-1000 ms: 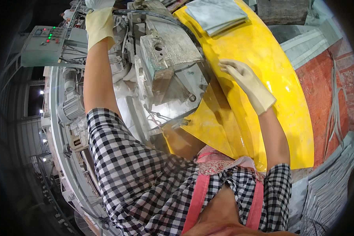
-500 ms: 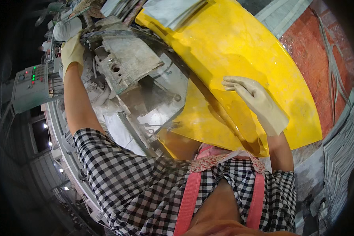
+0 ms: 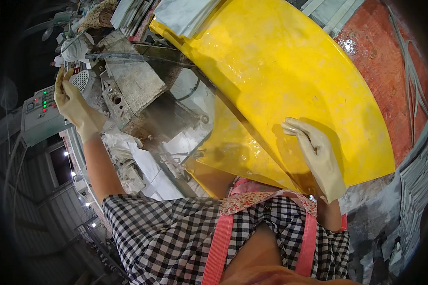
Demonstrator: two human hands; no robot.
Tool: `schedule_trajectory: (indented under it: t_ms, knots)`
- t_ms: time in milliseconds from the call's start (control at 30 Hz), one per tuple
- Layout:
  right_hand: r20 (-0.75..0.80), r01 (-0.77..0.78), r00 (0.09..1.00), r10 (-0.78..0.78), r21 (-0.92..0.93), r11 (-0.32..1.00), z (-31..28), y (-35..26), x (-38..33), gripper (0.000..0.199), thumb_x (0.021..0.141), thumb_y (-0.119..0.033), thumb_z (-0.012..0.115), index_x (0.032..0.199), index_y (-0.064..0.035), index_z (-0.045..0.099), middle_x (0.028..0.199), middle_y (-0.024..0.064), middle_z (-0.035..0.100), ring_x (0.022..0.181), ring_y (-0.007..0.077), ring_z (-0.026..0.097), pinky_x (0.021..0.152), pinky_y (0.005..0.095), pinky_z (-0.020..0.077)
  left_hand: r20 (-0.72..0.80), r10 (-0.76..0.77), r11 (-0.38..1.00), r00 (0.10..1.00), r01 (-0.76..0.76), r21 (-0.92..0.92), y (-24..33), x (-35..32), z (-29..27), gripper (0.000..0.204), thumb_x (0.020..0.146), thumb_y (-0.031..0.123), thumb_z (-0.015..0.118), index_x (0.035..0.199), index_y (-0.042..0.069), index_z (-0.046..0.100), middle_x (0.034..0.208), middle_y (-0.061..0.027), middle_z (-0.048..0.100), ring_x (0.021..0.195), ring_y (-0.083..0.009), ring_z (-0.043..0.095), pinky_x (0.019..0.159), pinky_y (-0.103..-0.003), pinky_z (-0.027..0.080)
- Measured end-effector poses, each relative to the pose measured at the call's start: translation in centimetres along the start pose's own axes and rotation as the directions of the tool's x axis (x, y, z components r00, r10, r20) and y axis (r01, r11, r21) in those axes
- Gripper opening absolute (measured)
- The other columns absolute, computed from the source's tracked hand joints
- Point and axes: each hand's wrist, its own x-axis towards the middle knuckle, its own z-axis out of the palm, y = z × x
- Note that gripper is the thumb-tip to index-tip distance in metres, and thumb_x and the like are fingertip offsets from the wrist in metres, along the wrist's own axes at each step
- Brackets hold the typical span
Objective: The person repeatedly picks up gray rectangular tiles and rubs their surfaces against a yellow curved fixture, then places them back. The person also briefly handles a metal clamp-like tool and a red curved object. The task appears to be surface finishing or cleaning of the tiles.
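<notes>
My left hand, in a cream rubber glove, is raised at the left with its fingers apart and nothing in them. It is beside a dusty machine and its motor with a perforated cover, a short way from a control box with red and green lights. Over the wet yellow sheet, my right hand hovers in a matching glove. Its fingers are stretched out together, the thumb lies close to them, and no object shows in it.
Pale marbled tiles lie at the far end of the yellow sheet. More thin slabs are stacked at the right. Beyond the sheet runs a wet reddish surface with thin cords. White slabs lie below the machine.
My left hand has come away from the white rounded part at the machine's far end, moving nearer and toward the control box. My right hand has shifted slightly nearer to me.
</notes>
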Motion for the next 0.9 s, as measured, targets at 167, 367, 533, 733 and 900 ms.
schedule_trajectory:
  t_ms: [167,367,533,733,900]
  knots:
    - [-0.045,-0.048,0.998,0.048,0.002,0.999,0.4,0.7,-0.4,0.035,0.107,-0.012,0.049,0.134,0.0074,0.06,0.127,0.0166,0.072,0.119,0.0218,0.067,0.1,0.0292,0.0497,0.775,0.483,0.584,0.408,-0.809,0.062,11.2,-2.9,3.9,0.035,0.096,0.014,0.064,0.129,0.004,0.067,0.128,-0.0145,0.07,0.118,-0.0298,0.066,0.111,-0.039,0.045]
    - [-0.05,-0.039,0.998,0.04,0.009,0.999,0.8,0.7,0.3,0.035,0.108,-0.011,0.048,0.134,0.0087,0.059,0.126,0.019,0.071,0.117,0.0225,0.068,0.101,0.0302,0.0499,0.941,0.32,0.242,0.106,-0.97,0.027,10.5,-8.9,11.3,0.043,0.091,0.019,0.066,0.13,0.001,0.063,0.125,-0.0129,0.066,0.124,-0.0275,0.058,0.114,-0.04,0.039]
    - [-0.005,0.043,0.999,-0.042,0.041,0.998,1.8,0.9,2.4,0.034,0.107,-0.007,0.049,0.133,0.0118,0.059,0.124,0.0205,0.071,0.115,0.0244,0.069,0.103,0.032,0.0503,0.99,0.038,0.178,0.139,-0.975,0.131,5.5,-10.4,16.5,0.041,0.079,0.028,0.076,0.116,0.01,0.075,0.116,-0.0082,0.07,0.123,-0.0301,0.056,0.115,-0.048,0.032]
    - [0.09,0.052,0.994,-0.056,0.043,0.998,2.7,0.9,2.5,0.035,0.107,-0.007,0.047,0.134,0.0131,0.057,0.124,0.0222,0.07,0.116,0.0264,0.068,0.105,0.0352,0.0506,0.95,-0.178,0.075,0.255,-0.959,0.272,-2.3,-11.6,16.4,0.035,0.073,0.035,0.079,0.102,0.016,0.08,0.107,-0.0064,0.072,0.122,-0.0291,0.056,0.115,-0.051,0.029]
    - [0.028,0.068,0.997,-0.066,-0.089,0.994,1.5,1.6,2.1,0.036,0.109,-0.012,0.045,0.135,0.0104,0.059,0.124,0.0218,0.07,0.114,0.0271,0.069,0.101,0.0354,0.0529,0.955,-0.146,0.234,0.259,-0.929,0.288,-6.7,-15.0,15.2,0.025,0.092,0.029,0.065,0.107,0.019,0.082,0.117,-0.0041,0.075,0.116,-0.0255,0.066,0.113,-0.048,0.037]
